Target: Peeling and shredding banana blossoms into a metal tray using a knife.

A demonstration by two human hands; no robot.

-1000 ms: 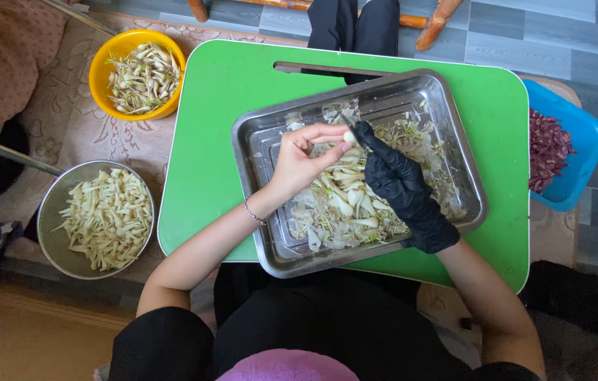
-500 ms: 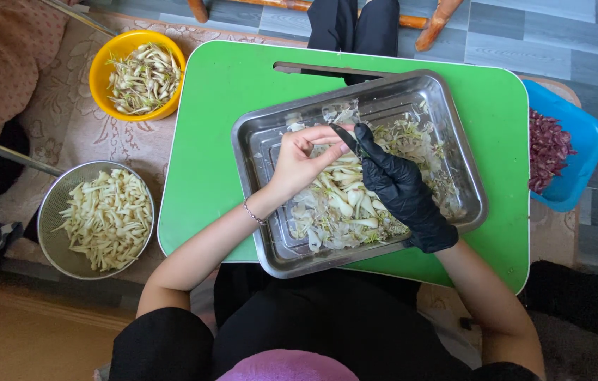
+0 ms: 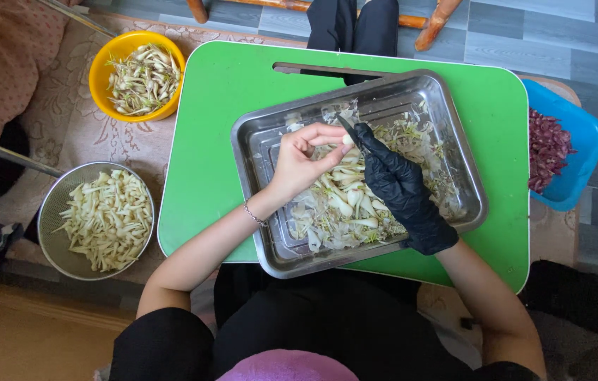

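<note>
On the green plastic table (image 3: 207, 141) sits a shiny metal tray (image 3: 264, 141). My bare left hand (image 3: 299, 161) pinches a small white bulb (image 3: 347, 140), and my black-gloved right hand (image 3: 398, 185) grips a little knife (image 3: 347, 127) at it. I am trimming; next needs a careful small cut.

The right hand (image 3: 398, 187) covered most of its knife (image 3: 348, 128); the stool (image 3: 327, 7) was cut off at the top edge.

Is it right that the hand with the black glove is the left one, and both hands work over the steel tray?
Not quite: the head view shows the black glove on the right hand. The left hand is bare. Both hands do work over the steel tray.
</note>
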